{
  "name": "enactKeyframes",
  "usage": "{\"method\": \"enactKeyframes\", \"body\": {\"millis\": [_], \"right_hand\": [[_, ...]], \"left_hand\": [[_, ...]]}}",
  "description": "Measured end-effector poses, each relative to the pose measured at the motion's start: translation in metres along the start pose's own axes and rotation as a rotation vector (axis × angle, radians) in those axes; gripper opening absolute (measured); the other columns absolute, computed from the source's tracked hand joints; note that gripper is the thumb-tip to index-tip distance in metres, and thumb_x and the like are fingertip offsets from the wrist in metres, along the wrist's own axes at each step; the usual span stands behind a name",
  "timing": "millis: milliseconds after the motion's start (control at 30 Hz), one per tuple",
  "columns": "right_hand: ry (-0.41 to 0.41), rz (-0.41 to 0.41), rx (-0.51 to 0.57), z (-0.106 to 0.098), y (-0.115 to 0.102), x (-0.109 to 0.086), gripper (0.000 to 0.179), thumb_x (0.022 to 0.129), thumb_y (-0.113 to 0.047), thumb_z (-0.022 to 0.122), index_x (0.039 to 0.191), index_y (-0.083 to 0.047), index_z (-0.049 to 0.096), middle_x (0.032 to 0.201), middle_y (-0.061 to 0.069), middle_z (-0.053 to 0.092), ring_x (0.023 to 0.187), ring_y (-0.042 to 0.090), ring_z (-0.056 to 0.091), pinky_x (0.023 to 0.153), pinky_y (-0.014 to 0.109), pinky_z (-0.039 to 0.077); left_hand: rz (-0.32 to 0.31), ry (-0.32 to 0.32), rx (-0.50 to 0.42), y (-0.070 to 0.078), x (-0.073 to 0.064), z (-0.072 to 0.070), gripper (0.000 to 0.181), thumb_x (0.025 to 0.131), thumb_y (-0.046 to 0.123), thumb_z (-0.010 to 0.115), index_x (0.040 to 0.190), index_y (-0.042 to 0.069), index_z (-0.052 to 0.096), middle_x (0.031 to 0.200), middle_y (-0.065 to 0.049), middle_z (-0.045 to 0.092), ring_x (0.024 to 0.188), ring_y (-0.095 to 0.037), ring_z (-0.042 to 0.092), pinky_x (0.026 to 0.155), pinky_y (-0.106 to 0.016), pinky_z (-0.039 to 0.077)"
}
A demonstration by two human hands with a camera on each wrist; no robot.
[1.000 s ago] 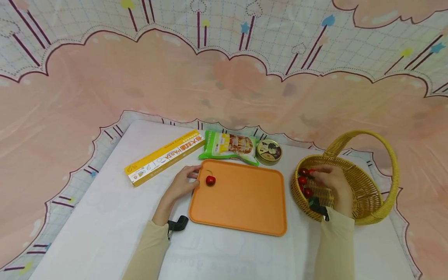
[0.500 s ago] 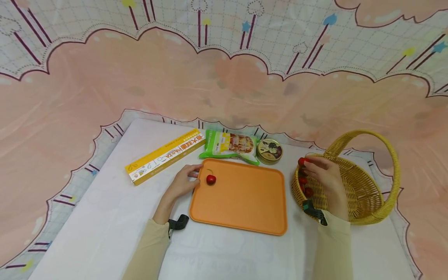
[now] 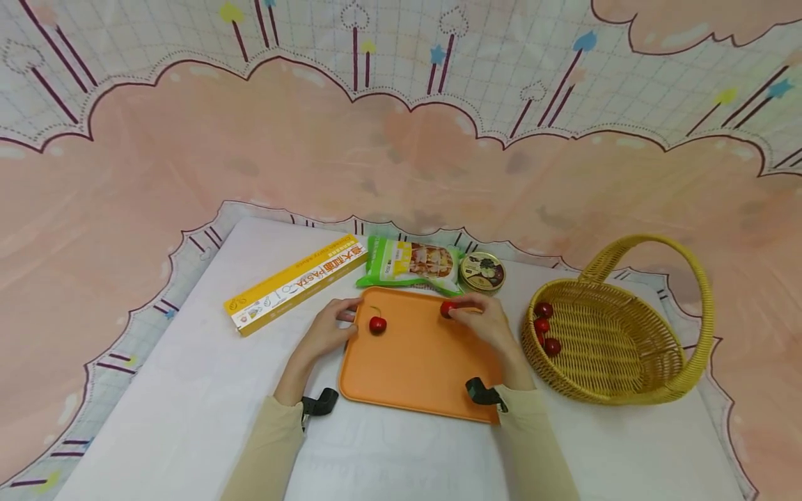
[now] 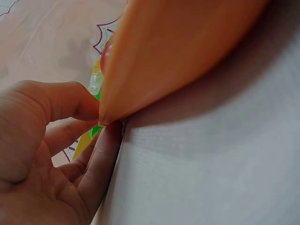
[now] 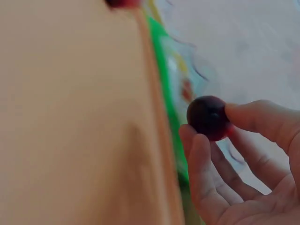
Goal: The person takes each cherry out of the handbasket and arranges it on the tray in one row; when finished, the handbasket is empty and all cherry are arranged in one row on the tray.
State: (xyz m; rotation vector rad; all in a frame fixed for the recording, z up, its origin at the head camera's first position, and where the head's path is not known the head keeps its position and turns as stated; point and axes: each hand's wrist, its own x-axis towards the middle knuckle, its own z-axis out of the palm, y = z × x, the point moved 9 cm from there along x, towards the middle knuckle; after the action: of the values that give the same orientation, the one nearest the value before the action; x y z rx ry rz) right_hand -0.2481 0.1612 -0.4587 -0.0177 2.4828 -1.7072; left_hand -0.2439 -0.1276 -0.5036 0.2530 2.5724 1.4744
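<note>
A: Cherry [image 3: 447, 309] pinched in the right hand [image 3: 485, 327], thumb and fingertips closed round it, over the far edge of the orange tray [image 3: 426, 369]. Right wrist view confirms: dark round fruit between thumb and forefinger [image 5: 243, 112]; stem not visible, picture blurred.

B: Above the tray or touching it?

A: Cannot tell. Looks just off the surface.

B: Left hand?

A: Left hand [image 3: 326, 330] at the tray's far-left corner, thumb on top and a finger underneath, pinching the rim. The left wrist view shows that plainly, though the tray fills most of the frame and hides nearly everything else.

B: Anything on the tray?

A: One second cherry [image 3: 377, 324] with a green stem, near the left hand, well apart from the held one. Most of the tray floor is bare, open between the hands and toward the near edge.

B: Surroundings?

A: Wicker basket [image 3: 626, 376] to the right, apart from the tray, three cherries [image 3: 543, 325] against its left inner wall, a fourth possibly hidden. Behind the tray: green snack bag [image 3: 410, 261] touching or overlapping its far rim, round tin [image 3: 482, 271] just beside the bag, yellow pasta box [image 3: 294, 282] at an angle to the left. White table [image 3: 188, 403], near edge cut off by the frame.
</note>
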Motion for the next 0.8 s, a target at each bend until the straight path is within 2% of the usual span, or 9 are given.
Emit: {"method": "enactKeyframes", "body": {"millis": [67, 167, 333, 533, 800], "right_hand": [[-0.016, 0.011, -0.021, 0.019, 0.002, 0.003, 0.024, 0.086, -0.004, 0.073, 0.109, 0.006, 0.071, 0.113, 0.021, 0.068, 0.094, 0.023, 0.067, 0.074, 0.023, 0.052], [-0.044, 0.024, 0.008, 0.043, 0.003, 0.005, 0.023, 0.086, -0.003, 0.073, 0.108, 0.005, 0.072, 0.116, 0.018, 0.066, 0.099, 0.028, 0.065, 0.077, 0.028, 0.055], [-0.067, 0.004, 0.051, 0.07, 0.001, 0.005, 0.021, 0.085, 0.003, 0.071, 0.105, 0.008, 0.071, 0.11, 0.02, 0.068, 0.091, 0.026, 0.068, 0.073, 0.031, 0.058], [-0.088, -0.008, 0.029, 0.088, -0.003, 0.002, 0.019, 0.084, 0.003, 0.072, 0.103, 0.006, 0.072, 0.101, 0.019, 0.071, 0.077, 0.019, 0.067, 0.067, 0.029, 0.057], [-0.126, -0.025, 0.025, 0.099, -0.002, 0.0, 0.019, 0.084, 0.005, 0.072, 0.103, 0.007, 0.072, 0.101, 0.019, 0.071, 0.081, 0.02, 0.068, 0.072, 0.027, 0.056]], "left_hand": [[-0.001, 0.005, 0.001, -0.001, -0.001, -0.001, 0.055, 0.084, -0.002, 0.063, 0.138, 0.0, 0.055, 0.124, -0.02, 0.056, 0.105, -0.032, 0.061, 0.093, -0.046, 0.05], [-0.011, 0.015, -0.008, -0.002, -0.002, -0.002, 0.055, 0.084, -0.002, 0.063, 0.138, 0.001, 0.055, 0.124, -0.019, 0.056, 0.106, -0.032, 0.061, 0.093, -0.046, 0.05], [0.011, 0.009, -0.003, -0.001, -0.002, -0.001, 0.055, 0.084, -0.002, 0.063, 0.138, 0.0, 0.055, 0.124, -0.02, 0.056, 0.106, -0.033, 0.061, 0.093, -0.047, 0.05], [0.021, 0.006, -0.005, 0.0, -0.001, 0.001, 0.054, 0.084, -0.003, 0.063, 0.137, -0.001, 0.055, 0.124, -0.02, 0.056, 0.106, -0.034, 0.061, 0.094, -0.047, 0.05], [0.011, 0.003, -0.007, 0.001, -0.001, 0.002, 0.054, 0.083, -0.003, 0.063, 0.137, 0.0, 0.055, 0.125, -0.02, 0.056, 0.106, -0.033, 0.061, 0.094, -0.046, 0.05]]}}
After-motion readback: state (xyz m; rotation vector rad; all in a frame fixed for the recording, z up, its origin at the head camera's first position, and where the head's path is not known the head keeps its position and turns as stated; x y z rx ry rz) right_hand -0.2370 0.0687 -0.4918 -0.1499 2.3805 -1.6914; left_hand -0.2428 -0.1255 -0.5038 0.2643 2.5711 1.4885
